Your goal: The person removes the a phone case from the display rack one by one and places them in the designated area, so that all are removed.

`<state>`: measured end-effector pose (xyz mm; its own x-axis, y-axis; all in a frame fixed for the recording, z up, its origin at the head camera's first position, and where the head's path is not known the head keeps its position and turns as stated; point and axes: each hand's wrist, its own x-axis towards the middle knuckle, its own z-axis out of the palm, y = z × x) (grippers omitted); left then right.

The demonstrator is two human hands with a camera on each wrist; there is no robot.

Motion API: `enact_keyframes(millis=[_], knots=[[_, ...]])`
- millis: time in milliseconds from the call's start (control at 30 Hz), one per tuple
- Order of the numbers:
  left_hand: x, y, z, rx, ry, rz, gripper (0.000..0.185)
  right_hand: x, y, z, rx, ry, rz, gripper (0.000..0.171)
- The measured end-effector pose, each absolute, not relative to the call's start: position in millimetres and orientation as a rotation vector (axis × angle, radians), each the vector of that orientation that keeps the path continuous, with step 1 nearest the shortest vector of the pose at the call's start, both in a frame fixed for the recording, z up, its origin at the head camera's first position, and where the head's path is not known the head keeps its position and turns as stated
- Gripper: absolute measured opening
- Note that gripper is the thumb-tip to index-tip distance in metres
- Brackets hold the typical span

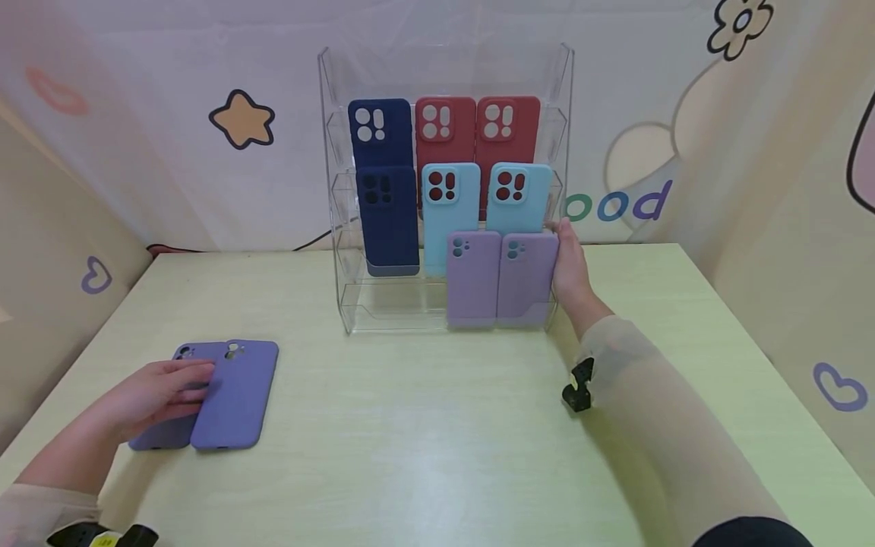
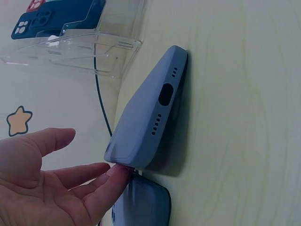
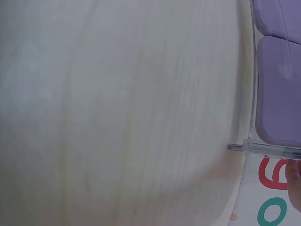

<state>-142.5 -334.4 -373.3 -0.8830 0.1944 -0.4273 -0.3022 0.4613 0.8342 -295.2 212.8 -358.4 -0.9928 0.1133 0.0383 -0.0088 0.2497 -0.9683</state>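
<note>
Two violet phone cases lie at the table's left, the near one (image 1: 235, 399) overlapping the other violet case (image 1: 160, 436). My left hand (image 1: 160, 391) reaches over the pair. Its fingertips touch the near case's edge, which tilts up in the left wrist view, while the thumb stays apart. My right hand (image 1: 573, 270) is against the right side of a clear tiered rack (image 1: 393, 311); part of its fingers is hidden. Beside it, a lilac case (image 1: 528, 277) and another lilac case (image 1: 473, 277) stand on the lowest tier. The right wrist view shows only fingertips (image 3: 294, 181) outside the rack wall.
Higher tiers hold navy cases (image 1: 390, 220), red cases (image 1: 447, 148) and light-blue cases (image 1: 451, 216). The rack stands near the back edge of the pale wooden table (image 1: 424, 425), before a printed cloth (image 1: 157, 152). A dark cable (image 1: 314, 241) runs behind it.
</note>
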Motion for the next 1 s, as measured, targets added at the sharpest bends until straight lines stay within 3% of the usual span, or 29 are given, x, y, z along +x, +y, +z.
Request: enact_keyframes(millis=[567,1000], knots=[[-134,-341,-362,0.001,2.304,1.477,0.057,-296,212,-360,-0.104,-2.380,1.863,0.079],[-129,-320,-357,0.096,2.269,1.460,0.058,-295,212,-358,-0.106,-2.385,1.852,0.080]])
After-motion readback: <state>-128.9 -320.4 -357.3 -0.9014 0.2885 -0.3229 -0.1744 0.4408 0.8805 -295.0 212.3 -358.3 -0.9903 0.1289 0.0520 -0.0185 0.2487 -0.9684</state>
